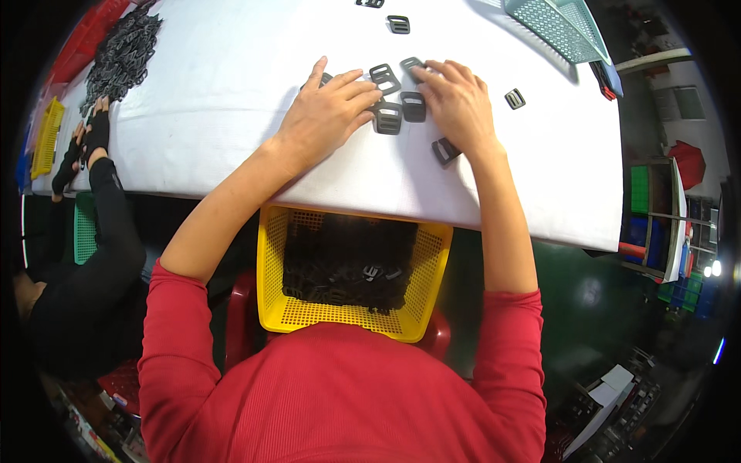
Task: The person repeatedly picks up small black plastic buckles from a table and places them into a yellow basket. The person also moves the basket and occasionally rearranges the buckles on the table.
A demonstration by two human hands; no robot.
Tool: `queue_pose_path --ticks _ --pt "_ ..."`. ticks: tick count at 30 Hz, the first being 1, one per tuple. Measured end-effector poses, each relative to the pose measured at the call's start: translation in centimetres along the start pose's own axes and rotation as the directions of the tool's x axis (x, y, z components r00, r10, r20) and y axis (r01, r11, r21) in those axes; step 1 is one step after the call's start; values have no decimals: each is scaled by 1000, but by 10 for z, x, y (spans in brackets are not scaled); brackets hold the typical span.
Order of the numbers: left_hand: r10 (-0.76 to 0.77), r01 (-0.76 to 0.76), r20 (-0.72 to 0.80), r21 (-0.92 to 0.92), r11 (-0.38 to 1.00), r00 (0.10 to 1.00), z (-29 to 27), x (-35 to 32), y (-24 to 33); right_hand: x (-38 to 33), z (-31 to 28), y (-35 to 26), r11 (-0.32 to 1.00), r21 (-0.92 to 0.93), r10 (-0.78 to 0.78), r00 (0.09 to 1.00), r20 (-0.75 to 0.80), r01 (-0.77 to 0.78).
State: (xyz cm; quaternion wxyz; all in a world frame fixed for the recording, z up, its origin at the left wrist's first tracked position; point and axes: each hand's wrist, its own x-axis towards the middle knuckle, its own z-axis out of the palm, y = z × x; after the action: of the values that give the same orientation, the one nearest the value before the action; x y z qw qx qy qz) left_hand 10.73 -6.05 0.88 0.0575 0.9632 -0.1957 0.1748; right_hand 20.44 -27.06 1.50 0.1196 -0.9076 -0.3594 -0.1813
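Observation:
Black plastic strap buckles lie in a loose cluster on the white tabletop between my hands. My left hand (328,112) rests over the left side of the cluster, fingers spread, partly covering a buckle (388,118) and another one beneath it. At the right side, my right hand (463,104) has its fingers bent and apart, the tips touching a slightly blurred buckle (411,68). An uncovered buckle (384,78) and a second buckle (414,106) sit in the gap. One more buckle (444,151) lies by my right wrist.
A yellow basket (270,301) of black buckles stands below the table edge before me. Single buckles lie at the far side (398,25) and right (515,98). A teal basket (559,31) stands far right. At left, a person's gloved hands (96,131) are near a dark buckle pile (123,50).

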Motion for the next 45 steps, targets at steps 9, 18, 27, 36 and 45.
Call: queue_pose_path --ticks 9,18,27,36,45 --pt "-493 485 131 -512 709 860 -25 18 -20 31 14 -12 951 207 -242 970 33 230" --pt "-178 136 -161 -243 960 971 -35 -37 -13 32 0 -12 959 282 15 993 -117 19" --pt "-399 296 -39 -608 737 916 -40 -48 1 32 -1 -67 908 322 -241 963 -119 267" --pt "-440 384 -67 -385 839 895 -42 -61 -24 -4 -30 -43 975 216 -32 996 -79 48" --pt "-446 358 -150 -401 843 882 -49 -50 -18 -80 -47 -58 965 197 194 978 -78 -176"
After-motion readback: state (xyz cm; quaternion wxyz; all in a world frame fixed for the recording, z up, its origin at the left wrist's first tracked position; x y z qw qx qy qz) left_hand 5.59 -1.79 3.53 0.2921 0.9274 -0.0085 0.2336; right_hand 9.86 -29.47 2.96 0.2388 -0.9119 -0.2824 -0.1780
